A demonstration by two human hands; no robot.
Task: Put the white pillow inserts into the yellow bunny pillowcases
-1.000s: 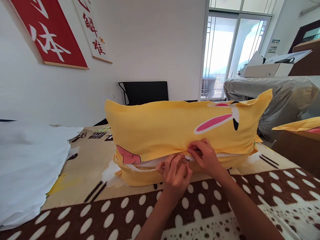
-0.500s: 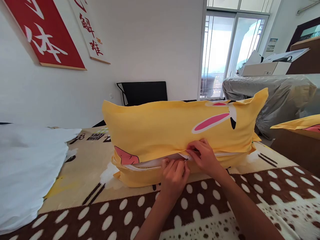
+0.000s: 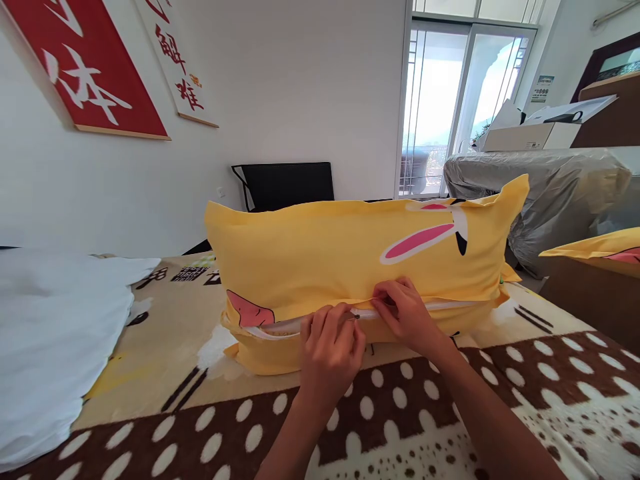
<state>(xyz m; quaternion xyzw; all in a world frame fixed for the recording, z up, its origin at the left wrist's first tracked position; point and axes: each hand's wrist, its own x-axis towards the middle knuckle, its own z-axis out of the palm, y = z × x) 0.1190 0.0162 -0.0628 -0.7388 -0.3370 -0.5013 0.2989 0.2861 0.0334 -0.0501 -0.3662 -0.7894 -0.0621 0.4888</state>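
Yellow fabric covers the pillow [image 3: 300,260], which has a patterned blanket [image 3: 185,433] beneath it and white cloth [image 3: 55,333] off its left end. At mid-front of the pillow, the right hand [image 3: 404,310] pinches its seam edge, while the left hand [image 3: 327,340] curls beside the zip slider [image 3: 357,317], though whether it grips the pull I cannot tell.

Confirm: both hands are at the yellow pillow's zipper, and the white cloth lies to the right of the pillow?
Not quite: the head view shows the white cloth to the left of the yellow pillow. The left hand and right hand are at the zipper, as you say.
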